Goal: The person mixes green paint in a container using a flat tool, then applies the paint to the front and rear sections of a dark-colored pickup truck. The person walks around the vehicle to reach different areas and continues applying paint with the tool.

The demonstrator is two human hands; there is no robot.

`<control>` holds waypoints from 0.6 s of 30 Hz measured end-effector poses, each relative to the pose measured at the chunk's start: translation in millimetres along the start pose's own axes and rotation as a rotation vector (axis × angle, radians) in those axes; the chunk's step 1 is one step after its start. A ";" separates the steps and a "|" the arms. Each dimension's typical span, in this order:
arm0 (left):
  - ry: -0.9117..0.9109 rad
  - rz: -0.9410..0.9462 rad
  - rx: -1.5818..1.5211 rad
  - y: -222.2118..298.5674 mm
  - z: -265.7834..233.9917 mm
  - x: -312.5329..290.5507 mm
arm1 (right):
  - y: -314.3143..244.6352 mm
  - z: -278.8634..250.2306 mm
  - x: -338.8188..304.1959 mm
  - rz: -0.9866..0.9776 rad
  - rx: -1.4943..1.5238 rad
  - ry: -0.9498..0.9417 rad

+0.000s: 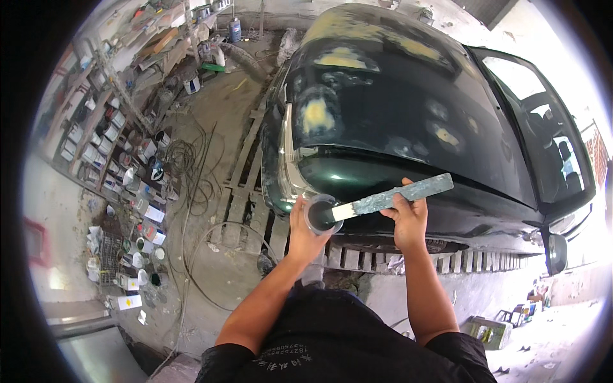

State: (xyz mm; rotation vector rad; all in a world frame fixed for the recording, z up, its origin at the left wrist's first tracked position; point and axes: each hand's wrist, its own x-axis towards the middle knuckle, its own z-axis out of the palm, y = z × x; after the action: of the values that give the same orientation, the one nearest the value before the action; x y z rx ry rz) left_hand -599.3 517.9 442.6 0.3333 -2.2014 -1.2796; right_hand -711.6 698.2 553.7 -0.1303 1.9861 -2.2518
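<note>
My left hand (307, 237) is wrapped round a clear round cup (311, 215) with dark contents. A flat paint-smeared stirring stick (402, 195) dips into it, its pale end over the cup's opening. My right hand (407, 219) grips the stick around its middle, thumb and fingers closed on it; the far end sticks out up and to the right. Both hands are just above the front corner of a dark green car (396, 127). Yellowish filler patches (345, 59) and sanded spots mark its bonnet. What lies at the cup's bottom is hidden.
Shelves with paint cans (96, 137) line the left wall, and more tins and bottles stand on the floor. A coiled hose (182, 156) lies on the concrete. Wooden slats (239, 210) run beneath the car. A crate (488, 332) stands at lower right, behind the car's side mirror (557, 251).
</note>
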 end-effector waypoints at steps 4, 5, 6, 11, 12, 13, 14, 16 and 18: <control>0.040 -0.005 0.080 -13.7 12.0 4.2 | 1.6 -19.8 15.6 0.031 0.141 0.003; 0.036 -0.001 0.089 -13.2 13.7 6.0 | 2.9 -24.6 17.8 0.035 0.173 0.001; 0.043 -0.005 0.076 -13.2 15.7 7.2 | 3.8 -29.4 19.9 0.039 0.204 -0.001; 0.032 0.009 0.083 -18.2 23.6 10.9 | 0.8 -43.4 26.4 0.040 0.279 0.016; 0.033 0.006 0.070 -17.1 25.3 12.3 | 1.0 -45.8 27.5 0.040 0.280 0.022; 0.035 0.002 0.056 -15.8 26.5 13.6 | 1.2 -48.1 28.5 0.039 0.280 0.028; 0.039 0.000 0.048 -12.3 25.6 14.8 | 1.5 -50.5 29.1 0.036 0.285 0.026; 0.038 -0.020 0.027 -11.1 26.9 15.1 | 3.7 -55.0 30.5 0.031 0.293 0.024; 0.042 -0.024 0.021 -10.8 26.8 16.6 | 5.8 -57.1 32.3 0.018 0.316 0.005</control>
State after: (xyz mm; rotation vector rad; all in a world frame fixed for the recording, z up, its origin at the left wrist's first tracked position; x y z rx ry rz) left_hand -629.1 523.6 428.9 0.3920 -2.1836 -1.2513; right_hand -752.1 748.2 539.8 -0.0725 1.5976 -2.5178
